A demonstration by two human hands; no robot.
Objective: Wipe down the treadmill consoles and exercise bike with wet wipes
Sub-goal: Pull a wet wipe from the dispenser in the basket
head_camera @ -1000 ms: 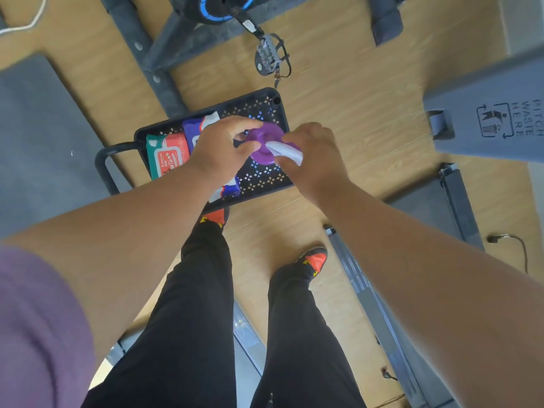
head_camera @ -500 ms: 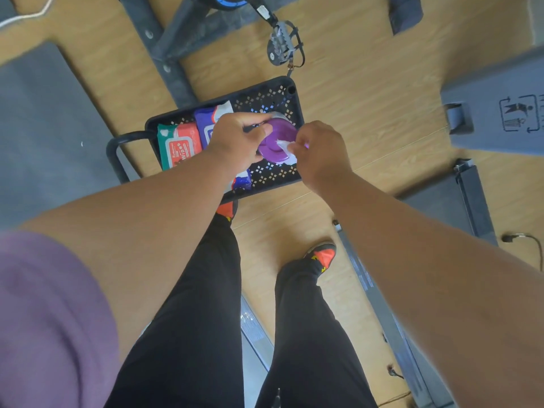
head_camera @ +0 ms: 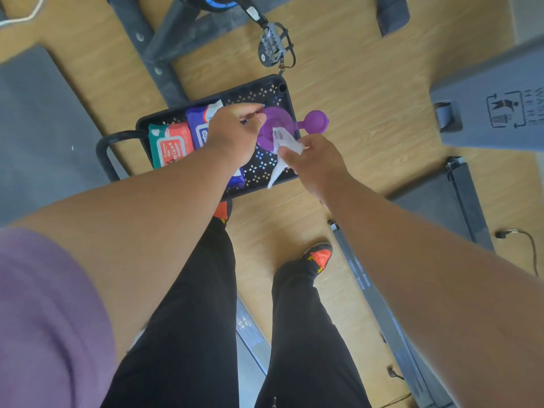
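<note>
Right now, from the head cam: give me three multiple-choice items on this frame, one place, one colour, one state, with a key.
1. Where do the wipe packs lie?
A. In the black cart tray
B. On the treadmill belt
C. On the grey bin

2. What colour is the canister lid?
A. Green
B. Purple
C. Yellow

3. What state is the lid's flip cap in?
A. Snapped shut
B. Flipped open
C. Missing

Key: 1 A, the red wipe pack and the blue wipe pack lie in the black cart tray. 2 B, the canister lid is purple. 3 B, the flip cap hangs out to the side while the right hand pinches a white wipe and the left hand holds the canister.
</note>
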